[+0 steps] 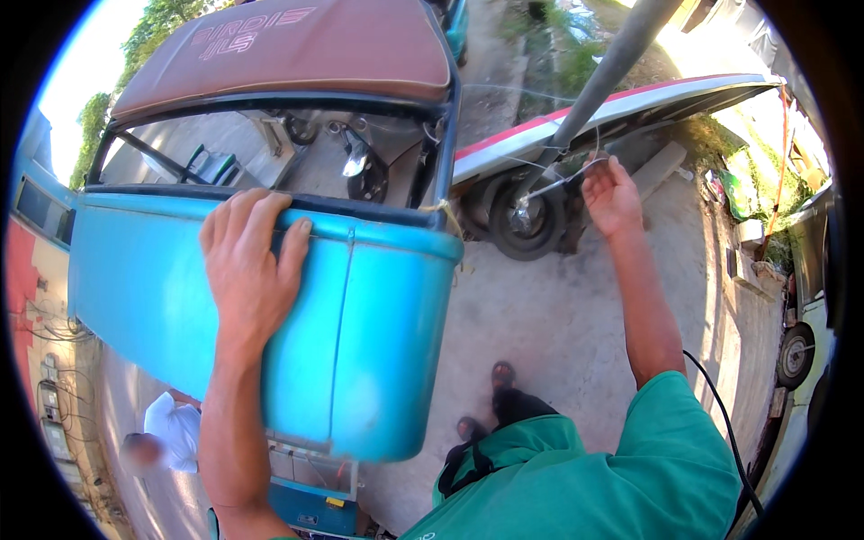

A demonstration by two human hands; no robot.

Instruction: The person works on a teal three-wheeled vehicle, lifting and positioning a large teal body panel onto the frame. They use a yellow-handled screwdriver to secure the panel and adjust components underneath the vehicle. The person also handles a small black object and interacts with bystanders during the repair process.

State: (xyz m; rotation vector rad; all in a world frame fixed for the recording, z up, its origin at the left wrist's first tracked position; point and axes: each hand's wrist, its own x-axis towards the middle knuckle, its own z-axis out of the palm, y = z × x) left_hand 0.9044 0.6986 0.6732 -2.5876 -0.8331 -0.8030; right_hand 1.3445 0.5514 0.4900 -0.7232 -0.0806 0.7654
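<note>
My left hand [247, 265] lies flat on the upper edge of a light-blue vehicle body panel [360, 324], fingers curled over its dark rim. My right hand [612, 193] is stretched out ahead and pinches a thin white wire [553, 180] that runs toward a grey metal pole [612, 67]. The vehicle has a brown roof [297, 49] and an open window area showing a mirror and inner parts. I wear a green shirt, and my sandalled feet show below on the concrete.
A black wheel [526, 220] sits under a white and red panel [621, 112] beside the pole. Another person in a white shirt [171, 432] crouches at lower left. A vehicle wheel [796, 355] and clutter line the right edge. A black cable runs by my right shoulder.
</note>
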